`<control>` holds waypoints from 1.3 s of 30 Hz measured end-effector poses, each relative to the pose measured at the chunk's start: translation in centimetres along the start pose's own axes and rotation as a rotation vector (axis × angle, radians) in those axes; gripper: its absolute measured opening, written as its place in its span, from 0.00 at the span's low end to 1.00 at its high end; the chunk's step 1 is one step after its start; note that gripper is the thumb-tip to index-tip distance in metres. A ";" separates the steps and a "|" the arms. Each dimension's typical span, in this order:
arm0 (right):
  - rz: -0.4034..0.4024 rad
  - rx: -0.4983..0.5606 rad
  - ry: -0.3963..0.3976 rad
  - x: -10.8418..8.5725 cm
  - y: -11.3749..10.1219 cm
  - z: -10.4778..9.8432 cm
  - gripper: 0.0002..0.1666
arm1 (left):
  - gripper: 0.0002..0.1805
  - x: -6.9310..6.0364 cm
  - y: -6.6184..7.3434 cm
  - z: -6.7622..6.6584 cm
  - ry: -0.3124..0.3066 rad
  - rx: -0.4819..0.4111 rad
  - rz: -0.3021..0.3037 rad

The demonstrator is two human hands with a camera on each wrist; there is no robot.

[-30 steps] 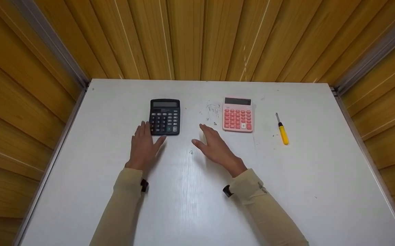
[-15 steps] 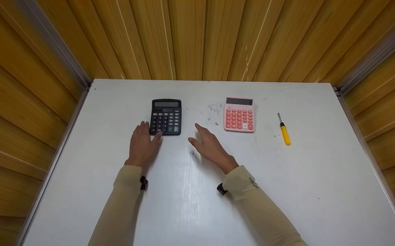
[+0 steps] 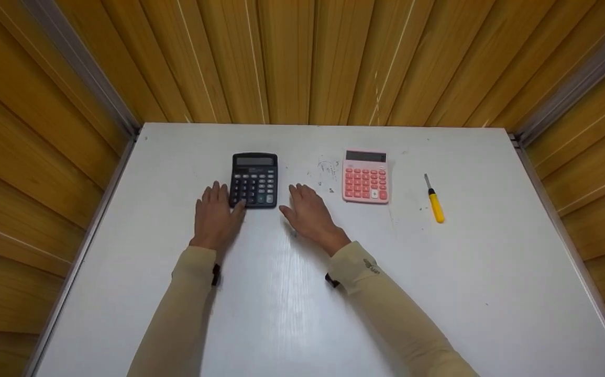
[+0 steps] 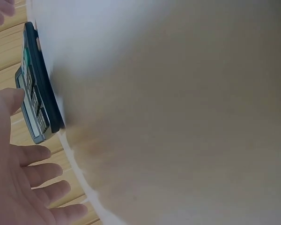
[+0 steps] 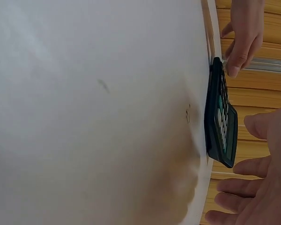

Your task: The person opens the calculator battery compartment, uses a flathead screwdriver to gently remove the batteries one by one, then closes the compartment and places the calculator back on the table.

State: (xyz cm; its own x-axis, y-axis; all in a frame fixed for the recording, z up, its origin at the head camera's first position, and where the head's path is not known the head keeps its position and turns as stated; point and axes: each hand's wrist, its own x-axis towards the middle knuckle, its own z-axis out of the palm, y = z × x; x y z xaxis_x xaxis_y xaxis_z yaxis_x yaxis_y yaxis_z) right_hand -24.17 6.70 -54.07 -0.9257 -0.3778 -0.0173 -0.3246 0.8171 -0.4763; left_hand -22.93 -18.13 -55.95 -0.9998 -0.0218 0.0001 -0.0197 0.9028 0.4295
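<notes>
A black calculator (image 3: pixel 254 180) lies on the white table, its grey display toward the far side. My left hand (image 3: pixel 214 219) is at its lower left, fingers extended along the left side and thumb over the near left corner. Whether the thumb touches the keys, I cannot tell. To the right of that calculator, a small gap apart, is my right hand (image 3: pixel 310 214), with fingers extended and nothing held. In the right wrist view, the black calculator (image 5: pixel 218 115) appears edge-on between both hands. A pink calculator (image 3: pixel 365 177) lies farther right, beyond the right hand.
A screwdriver (image 3: pixel 435 201) with a yellow handle lies at the right of the white table (image 3: pixel 292 314). Dark scribble marks (image 3: pixel 327 168) show on the tabletop between the calculators. Wood-look panels (image 3: pixel 292 57) stand behind the table and along both sides.
My right hand has moved left, closer to the black calculator. My left thumb has drawn slightly left and up over its near corner. The calculators and screwdriver stay in place.
</notes>
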 end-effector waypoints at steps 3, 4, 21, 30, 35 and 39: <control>0.000 -0.045 -0.015 0.9 -0.1 0.0 0.41 | 0.43 0.6 0.0 -0.2 -0.011 0.006 0.008; 0.001 -0.054 -0.020 1.2 -0.2 0.0 0.42 | 0.43 0.8 0.0 -0.3 -0.014 0.009 0.009; 0.021 -0.022 -0.015 3.8 0.0 1.2 0.40 | 0.42 2.5 -0.3 -0.4 -0.073 0.026 -0.019; 0.024 -0.030 -0.016 4.3 0.3 1.3 0.39 | 0.42 3.3 -0.4 -0.6 -0.077 0.023 -0.012; 0.019 -0.029 -0.016 4.7 0.3 1.0 0.38 | 0.43 3.8 -0.3 -0.8 -0.089 0.010 -0.007; 0.026 -0.031 -0.031 5.1 0.4 0.9 0.40 | 0.44 4.4 -0.1 -0.7 -0.095 0.017 -0.004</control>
State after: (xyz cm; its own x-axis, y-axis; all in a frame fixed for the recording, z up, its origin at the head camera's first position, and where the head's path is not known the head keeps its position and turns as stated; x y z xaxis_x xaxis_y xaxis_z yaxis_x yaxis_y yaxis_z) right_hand -28.84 4.71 -55.14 -0.9276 -0.3692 -0.0568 -0.3069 0.8399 -0.4476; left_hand -27.30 -18.66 -55.34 -0.9960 0.0149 -0.0879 -0.0228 0.9102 0.4135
